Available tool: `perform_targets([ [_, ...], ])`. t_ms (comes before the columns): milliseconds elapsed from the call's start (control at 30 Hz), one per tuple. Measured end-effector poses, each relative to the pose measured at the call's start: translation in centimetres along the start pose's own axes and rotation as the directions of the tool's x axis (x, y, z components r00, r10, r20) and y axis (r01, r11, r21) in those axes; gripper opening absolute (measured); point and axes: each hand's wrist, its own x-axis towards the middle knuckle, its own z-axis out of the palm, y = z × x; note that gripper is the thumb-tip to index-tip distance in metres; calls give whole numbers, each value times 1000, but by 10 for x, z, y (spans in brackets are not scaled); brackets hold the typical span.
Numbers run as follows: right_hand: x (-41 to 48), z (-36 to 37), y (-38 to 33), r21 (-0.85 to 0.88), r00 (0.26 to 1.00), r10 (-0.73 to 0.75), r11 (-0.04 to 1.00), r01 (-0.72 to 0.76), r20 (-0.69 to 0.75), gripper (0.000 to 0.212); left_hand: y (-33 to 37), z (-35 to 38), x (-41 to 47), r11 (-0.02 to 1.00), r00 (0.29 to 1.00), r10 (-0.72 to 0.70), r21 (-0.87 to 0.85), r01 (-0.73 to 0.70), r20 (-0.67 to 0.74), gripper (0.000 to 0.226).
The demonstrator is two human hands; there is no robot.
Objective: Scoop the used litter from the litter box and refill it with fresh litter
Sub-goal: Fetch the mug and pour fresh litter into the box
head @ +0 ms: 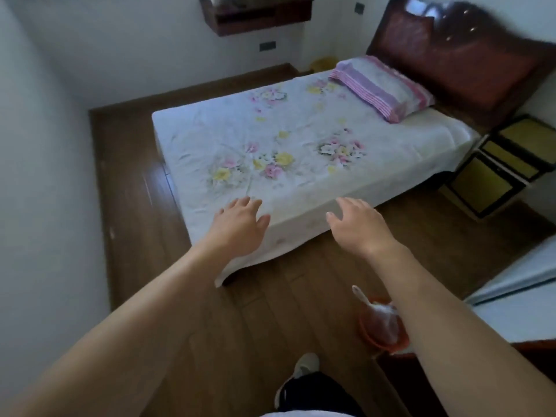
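Observation:
No litter box and no bag of litter show in the head view. My left hand (240, 227) and my right hand (359, 225) are both stretched out in front of me above the foot of a bed, fingers spread, holding nothing. On the floor under my right forearm stands a small orange bin (382, 341) lined with a clear plastic bag (382, 319), with a whitish handle (361, 294) sticking up from it.
A bed (301, 145) with a flowered white sheet and a pink striped pillow (382, 85) fills the middle. A dark headboard (460, 52) and yellow-fronted cabinets (499, 170) stand at right. White walls close the left side. My shoe (304, 368) rests on the brown wooden floor (240, 341).

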Motion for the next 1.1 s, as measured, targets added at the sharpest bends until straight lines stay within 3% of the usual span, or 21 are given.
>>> perform_targets([
  [267,13,56,-152,-101,938,-303,941,322,170,55,-138,-13,-82,938,939,-333,-126,322,-83,51],
  [467,58,84,-253,-136,818,-535,813,566,212,50,-216,-28,-90,821,820,-561,-201,534,-114,53],
  [600,93,92,-308,-138,742,-613,738,661,274,46,-257,-44,-84,734,729,-674,-211,646,-114,54],
  [767,141,98,-373,-135,667,-679,663,737,308,46,-312,-70,-63,686,674,-726,-215,695,-136,54],
  [833,165,107,-401,-144,651,-697,642,753,300,37,-339,-78,-49,676,663,-735,-222,703,-142,54],
  [933,199,126,-445,-151,659,-693,648,747,292,24,-386,-89,-25,673,663,-737,-224,705,-131,54],
  [1100,254,153,-525,-148,693,-657,686,713,295,22,-481,-121,24,720,711,-690,-216,659,-132,52],
])
